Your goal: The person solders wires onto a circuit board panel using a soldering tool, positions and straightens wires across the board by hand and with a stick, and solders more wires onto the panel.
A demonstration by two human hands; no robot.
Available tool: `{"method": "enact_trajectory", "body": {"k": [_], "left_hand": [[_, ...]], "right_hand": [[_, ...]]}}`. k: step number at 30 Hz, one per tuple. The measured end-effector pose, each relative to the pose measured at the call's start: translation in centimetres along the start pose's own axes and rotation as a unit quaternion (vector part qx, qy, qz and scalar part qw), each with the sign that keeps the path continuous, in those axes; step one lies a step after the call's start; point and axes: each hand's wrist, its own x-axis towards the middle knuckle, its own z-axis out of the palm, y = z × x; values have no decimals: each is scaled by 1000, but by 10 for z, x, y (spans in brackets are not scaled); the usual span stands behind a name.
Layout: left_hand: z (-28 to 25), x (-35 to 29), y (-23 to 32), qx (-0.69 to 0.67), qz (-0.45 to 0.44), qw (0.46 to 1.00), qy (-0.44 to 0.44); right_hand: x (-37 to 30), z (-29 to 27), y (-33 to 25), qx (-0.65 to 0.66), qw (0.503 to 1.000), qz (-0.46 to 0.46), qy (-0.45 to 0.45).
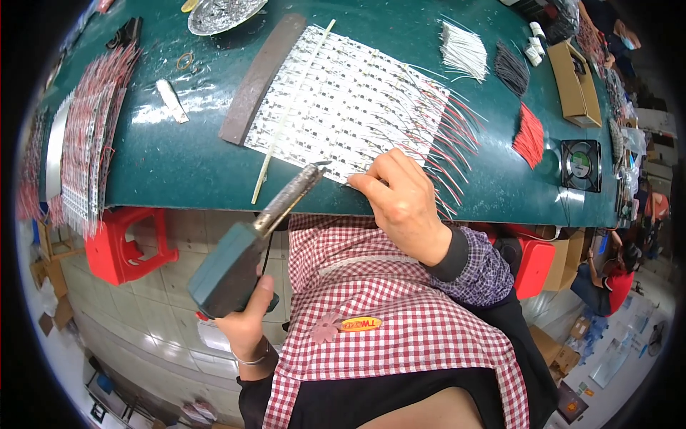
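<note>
My left hand (246,325) is wrapped round the handle of a dark green soldering gun (227,268). The gun points up and to the right, its tip close to the near edge of a white circuit board panel (300,93). My right hand (406,207) is closed in a pinch at that same edge, just right of the tip; what its fingers hold is hidden. Red, black and white wires (451,161) stick out from the panel's right part. Across its left part lies a thin pale strip (291,116), and a brown bar (264,79) runs along its left side.
Bundles of white wires (463,50), black wires (511,68) and red wires (529,136) lie right, near a cardboard box (575,86) and a fan (581,166). Wired strips (89,143) stack at left; a metal dish (225,14) sits far back. Red stool (118,250) below.
</note>
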Motion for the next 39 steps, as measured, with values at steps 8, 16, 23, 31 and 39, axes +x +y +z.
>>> {"method": "enact_trajectory", "body": {"k": [8,16,23,31,39], "left_hand": [[15,6,4,-56,33,998,-6],[25,17,5,-52,71,996,-20],[29,17,8,-38,97,994,-12],[51,11,16,-34,107,993,-25],[9,58,5,87,-9,990,-109]], "right_hand": [[-4,-5,3,55,997,19,49],[-1,-81,96,-37,976,111,183],[-11,-115,204,-125,953,164,222],[3,-132,278,-210,946,174,175],[-31,-136,223,-270,935,181,142]]}}
